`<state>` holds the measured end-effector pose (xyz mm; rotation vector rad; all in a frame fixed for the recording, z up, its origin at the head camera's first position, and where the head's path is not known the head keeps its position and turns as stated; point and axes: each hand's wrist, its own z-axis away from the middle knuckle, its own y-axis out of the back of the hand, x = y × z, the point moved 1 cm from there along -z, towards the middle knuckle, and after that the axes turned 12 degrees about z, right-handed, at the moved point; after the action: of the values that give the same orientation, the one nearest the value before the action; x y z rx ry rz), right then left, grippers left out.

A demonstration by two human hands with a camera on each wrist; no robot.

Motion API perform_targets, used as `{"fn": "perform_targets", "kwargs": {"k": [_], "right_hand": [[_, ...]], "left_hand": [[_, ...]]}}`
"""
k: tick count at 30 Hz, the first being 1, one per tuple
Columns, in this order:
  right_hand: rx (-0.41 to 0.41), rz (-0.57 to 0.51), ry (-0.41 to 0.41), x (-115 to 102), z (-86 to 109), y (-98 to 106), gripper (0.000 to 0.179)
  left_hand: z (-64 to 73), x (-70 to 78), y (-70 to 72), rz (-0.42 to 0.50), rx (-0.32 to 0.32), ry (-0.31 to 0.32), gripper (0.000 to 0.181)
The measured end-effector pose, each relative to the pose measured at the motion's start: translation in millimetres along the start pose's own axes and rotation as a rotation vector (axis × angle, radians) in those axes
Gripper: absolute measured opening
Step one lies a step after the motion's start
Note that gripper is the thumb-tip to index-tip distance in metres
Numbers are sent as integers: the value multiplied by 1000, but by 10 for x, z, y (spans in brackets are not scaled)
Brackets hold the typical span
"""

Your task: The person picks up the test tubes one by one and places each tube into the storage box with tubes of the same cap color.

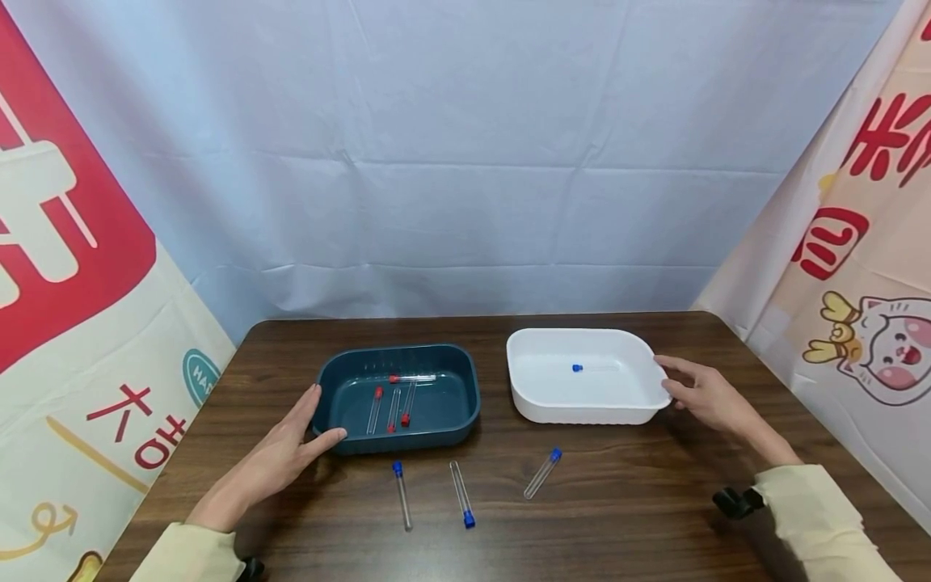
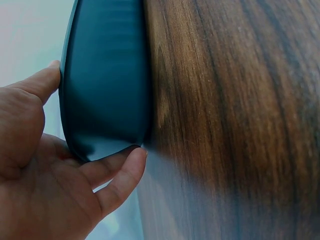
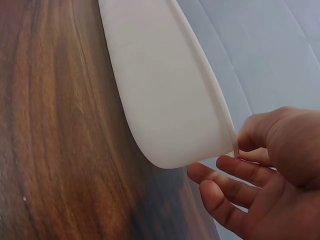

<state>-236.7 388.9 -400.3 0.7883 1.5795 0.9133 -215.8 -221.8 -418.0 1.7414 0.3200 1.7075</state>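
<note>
Teal tray: on the wooden table, to the left of the white tray and apart from it; four red-capped tubes lie inside.
White tray contents: one blue cap (its clear tube barely shows against the white, so I wouldn't swear to its length).
Left hand: thumb and fingers spread wide, touching the teal tray's left end without wrapping round it.
Right hand: relaxed, fingers slightly bent, tips touching the white tray's right end.
Loose tubes: three, blue-capped, lying in front of the trays.
Risk: an uneven push could skew a tray into these tubes and start them rolling; raising one end alone could slide the contents.
</note>
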Motion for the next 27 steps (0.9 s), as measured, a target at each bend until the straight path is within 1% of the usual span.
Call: {"fn": "perform_targets", "kwargs": {"k": [11,18,21,25,27], "right_hand": [[18,-24,26,72,-4,-21,48],[64,-6,35,81,29,-38,47],[78,-5,72,78,40,-47,47],[79,-33,164,67,61,-44,46],[75,-35,193,63,77,-37,45]], "left_hand": [[0,-4,-5,-6,2,-6,97],[-8,2,-6,-7,-6,5,98],[-12,3,2,-15,-11,7,98],[-13,3,15,-35,-11,-1,97],[-18,1,22,-49,-10,-8,97]]}}
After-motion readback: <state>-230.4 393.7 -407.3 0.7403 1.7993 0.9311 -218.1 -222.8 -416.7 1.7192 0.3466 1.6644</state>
